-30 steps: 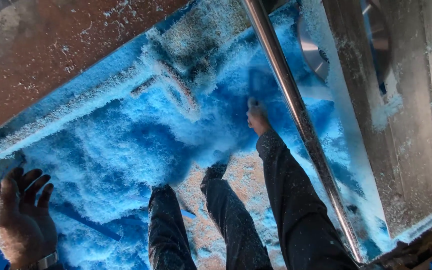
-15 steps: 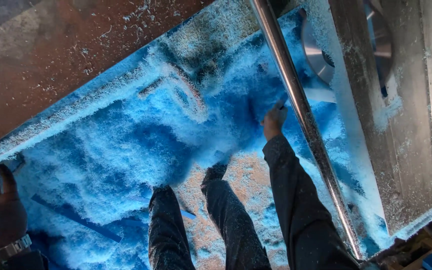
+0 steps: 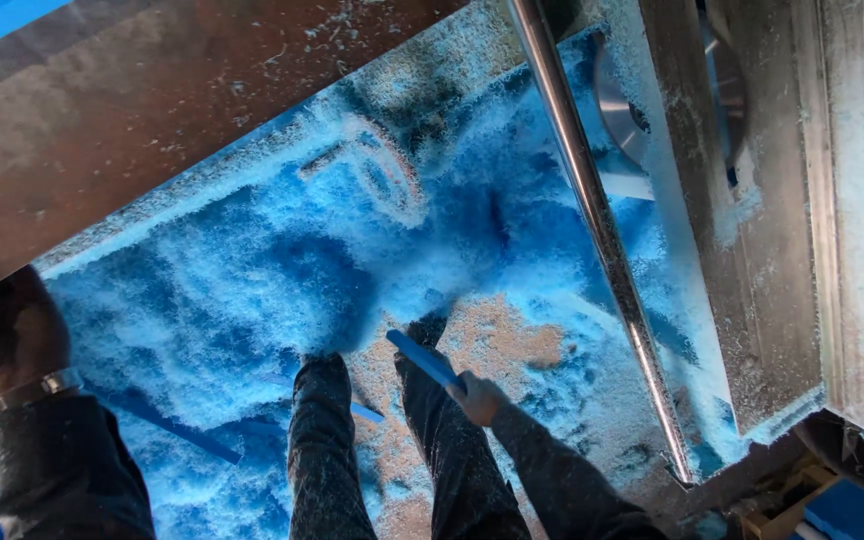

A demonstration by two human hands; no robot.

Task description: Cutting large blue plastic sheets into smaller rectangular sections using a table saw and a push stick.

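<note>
Closest to the camera, the right hand [image 3: 477, 398] is closed around one end of a thin blue strip [image 3: 424, 360], which slants up and to the left from the fist, out over the legs. The dark sleeve [image 3: 562, 480] of that arm runs down to the bottom edge of the view. At the left edge the left hand [image 3: 7, 335] is raised, with a metal watch [image 3: 32, 390] on the wrist above a dark cuff; the hand is shadowed and partly cut off by the frame, and whether its fingers are spread or curled cannot be told. Below and between the hands, two legs in dark trousers [image 3: 327, 450] dusted with pale shavings stand on the floor [image 3: 482, 345], where a tan patch shows through beside the feet. Around them lies a thick layer of blue shavings [image 3: 232, 290], heaped unevenly. A long dark blue strip [image 3: 167, 425] lies flat in the shavings to the left of the legs, and a short pale blue piece [image 3: 367, 411] lies between the legs. Farther off, a shiny metal rail [image 3: 592, 220] crosses the view from top to lower right. Beyond it a round saw blade [image 3: 620, 110] sits against a grey machine body [image 3: 752, 250] powdered with dust. Along the upper left runs a brown slab [image 3: 152, 110] flecked with pale chips.
</note>
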